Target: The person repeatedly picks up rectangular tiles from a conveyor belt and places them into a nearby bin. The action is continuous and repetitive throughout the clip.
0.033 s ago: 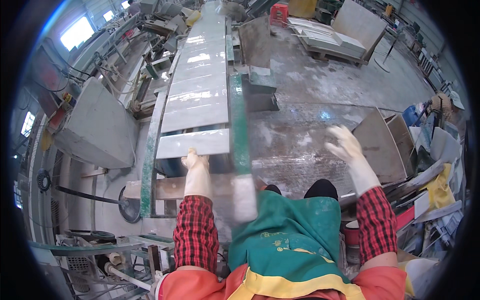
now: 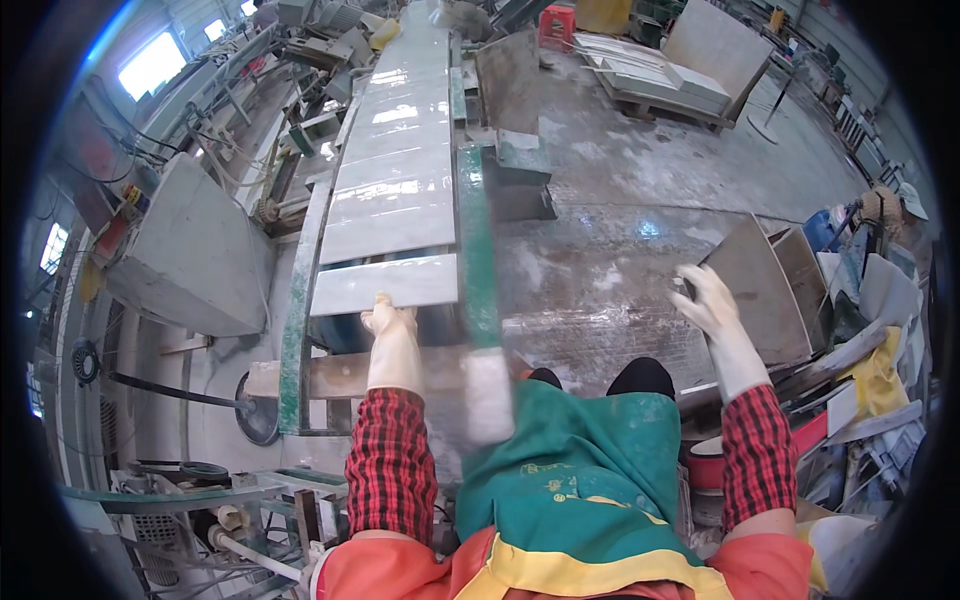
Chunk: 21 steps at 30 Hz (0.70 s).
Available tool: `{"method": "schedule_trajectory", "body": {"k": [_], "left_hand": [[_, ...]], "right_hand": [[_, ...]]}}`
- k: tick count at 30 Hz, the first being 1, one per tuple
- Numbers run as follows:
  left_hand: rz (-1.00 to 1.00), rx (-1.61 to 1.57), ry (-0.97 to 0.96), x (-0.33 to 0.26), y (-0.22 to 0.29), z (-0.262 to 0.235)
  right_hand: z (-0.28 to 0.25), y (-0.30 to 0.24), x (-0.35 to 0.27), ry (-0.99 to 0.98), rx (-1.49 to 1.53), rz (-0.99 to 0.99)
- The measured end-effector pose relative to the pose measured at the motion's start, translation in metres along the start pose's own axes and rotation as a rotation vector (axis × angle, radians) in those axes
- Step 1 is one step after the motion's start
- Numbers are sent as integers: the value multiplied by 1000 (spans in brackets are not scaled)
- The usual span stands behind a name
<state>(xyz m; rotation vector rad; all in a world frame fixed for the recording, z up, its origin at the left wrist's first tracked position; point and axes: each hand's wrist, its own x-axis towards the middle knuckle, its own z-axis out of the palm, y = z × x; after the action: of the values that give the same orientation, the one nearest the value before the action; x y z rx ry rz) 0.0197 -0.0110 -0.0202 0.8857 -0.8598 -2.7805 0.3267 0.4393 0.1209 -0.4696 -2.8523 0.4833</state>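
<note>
My left hand (image 2: 391,330), in a pale glove, is closed on the near edge of a white slab strip (image 2: 385,284). Its thumb lies on top of the strip; the fingers underneath are hidden. The strip lies crosswise at the near end of a conveyor, with a narrow gap before a row of wet, glossy white slabs (image 2: 390,205). My right hand (image 2: 712,308), gloved too, hangs in the air well to the right of the conveyor. Its fingers curl toward the thumb around a small dark spot that I cannot make out.
Green rails (image 2: 478,250) flank the conveyor, and a wooden beam (image 2: 340,378) crosses its near end. A large grey block (image 2: 195,250) stands to the left. Leaning boards (image 2: 755,290) and scrap pieces crowd the right. Farther back, a pallet holds white slabs (image 2: 690,88).
My right hand has shifted slightly right and down, and its fingers have curled in. The left hand keeps its hold on the slab strip.
</note>
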Motion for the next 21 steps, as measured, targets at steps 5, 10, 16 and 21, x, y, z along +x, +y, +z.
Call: {"method": "schedule_trajectory", "body": {"k": [5,10,16,21], "left_hand": [[34,55,38,-8,1,31],[1,-2,-36,15,-11,23],[-2,9,35,21,-9,32],[-16,103,189,34,-12,40]], "right_hand": [[-21,150,-162,152,62,529],[-15,237,-297,389,252,814],[-5,256,-343,520,407,813],[-10,248,-343,478,370,784]]}}
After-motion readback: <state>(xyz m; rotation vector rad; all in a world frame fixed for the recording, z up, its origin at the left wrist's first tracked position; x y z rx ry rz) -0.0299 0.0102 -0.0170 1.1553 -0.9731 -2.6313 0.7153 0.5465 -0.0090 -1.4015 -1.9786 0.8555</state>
